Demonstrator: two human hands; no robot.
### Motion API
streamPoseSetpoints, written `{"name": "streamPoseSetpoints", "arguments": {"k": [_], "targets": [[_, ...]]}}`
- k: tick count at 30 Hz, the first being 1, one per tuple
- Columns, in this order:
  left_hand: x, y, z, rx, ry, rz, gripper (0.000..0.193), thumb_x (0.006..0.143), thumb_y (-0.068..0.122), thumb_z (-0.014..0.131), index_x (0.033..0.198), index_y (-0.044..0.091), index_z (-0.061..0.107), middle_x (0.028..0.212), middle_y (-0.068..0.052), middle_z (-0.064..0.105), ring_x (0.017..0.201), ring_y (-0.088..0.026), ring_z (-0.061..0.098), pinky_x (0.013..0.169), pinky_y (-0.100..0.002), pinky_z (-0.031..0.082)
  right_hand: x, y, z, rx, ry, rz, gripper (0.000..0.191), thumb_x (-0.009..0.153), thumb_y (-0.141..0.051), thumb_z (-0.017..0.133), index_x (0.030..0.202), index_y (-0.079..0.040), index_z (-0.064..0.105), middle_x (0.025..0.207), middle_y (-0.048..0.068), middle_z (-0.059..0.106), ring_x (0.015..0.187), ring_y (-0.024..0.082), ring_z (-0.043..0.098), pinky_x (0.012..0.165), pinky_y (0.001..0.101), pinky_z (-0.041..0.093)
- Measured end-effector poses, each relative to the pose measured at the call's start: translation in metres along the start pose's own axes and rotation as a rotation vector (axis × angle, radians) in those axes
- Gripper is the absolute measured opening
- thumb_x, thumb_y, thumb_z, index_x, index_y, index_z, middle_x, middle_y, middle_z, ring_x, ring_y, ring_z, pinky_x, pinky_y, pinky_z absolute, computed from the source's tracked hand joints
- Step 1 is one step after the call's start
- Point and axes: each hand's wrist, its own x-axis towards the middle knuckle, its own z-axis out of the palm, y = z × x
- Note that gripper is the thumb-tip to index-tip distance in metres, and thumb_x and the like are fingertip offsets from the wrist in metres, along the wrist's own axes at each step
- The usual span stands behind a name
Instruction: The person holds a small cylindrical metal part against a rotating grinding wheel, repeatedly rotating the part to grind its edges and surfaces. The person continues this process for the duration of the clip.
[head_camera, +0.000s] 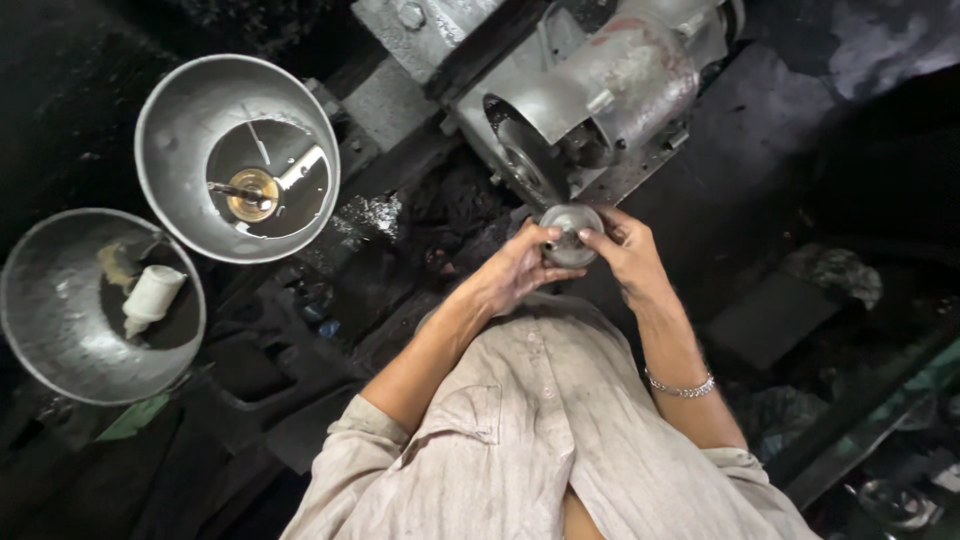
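A small round metal disc (571, 234) is held between both hands, just in front of the grinder (600, 95) and close to its dark wheel (520, 155); whether disc and wheel touch cannot be told. The left hand (515, 270) is closed on the disc's left edge, thumb on top, fingers curled under. The right hand (628, 255) is closed on the disc's right edge, thumb laid across the rim; a silver bracelet (680, 387) is worn on that wrist. The disc is seen face-up, grey and shiny, w/ a raised centre. The grinder is a grey metal unit, tilted in the view, w/ a curved guard over the wheel and a bolted plate behind. To the left, well apart from the hands, 2 metal bowls are seen. In the upper bowl (170, 120) a brass-coloured round part (252, 194) lies w/ a thin rod on a dark bottom. In the lower bowl (40, 330) a white plastic bottle (150, 297) lies on its side, tip toward the lower left. A pale, creased shirt (530, 440) fills the bottom centre. The bench (400, 240) between bowls and grinder is black and grimy, w/ dark debris. Far right edge is dim; details there cannot be made out.
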Motion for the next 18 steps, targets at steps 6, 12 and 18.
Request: {"name": "streamPoseSetpoints", "arguments": {"k": [6,12,18], "targets": [[0.018,0.01,-0.004,-0.291,-0.217,0.067,0.072,0.096,0.052,0.053,0.137,-0.007,0.054,0.131,-0.019,0.065,0.12,-0.03,0.063,0.113,-0.047,0.048,0.012,-0.025,0.004,-0.088,-0.114,-0.045,0.046,0.086,-0.001,0.075,0.13,0.006,0.063,0.117,0.009,0.071,0.105,0.016,0.068,0.095,0.0314,0.056],[0.018,0.011,-0.033,-0.278,-0.132,0.143,0.071,0.095,0.053,0.051,0.136,-0.005,0.054,0.129,-0.018,0.066,0.117,-0.029,0.065,0.111,-0.049,0.048,0.043,-0.017,0.029,-0.207,-0.149,-0.063,0.047,0.081,0.001,0.074,0.126,0.006,0.063,0.113,0.01,0.072,0.1,0.015,0.068,0.085,0.0305,0.056],[0.005,0.001,-0.045,-0.22,-0.08,0.158,0.06,0.103,0.05,0.052,0.139,0.002,0.054,0.13,-0.012,0.066,0.115,-0.024,0.065,0.109,-0.048,0.051,0.042,0.02,0.028,-0.191,-0.142,0.03,0.033,0.084,-0.003,0.076,0.113,0.011,0.07,0.103,0.014,0.072,0.091,0.018,0.067,0.078,0.0315,0.054]]}}
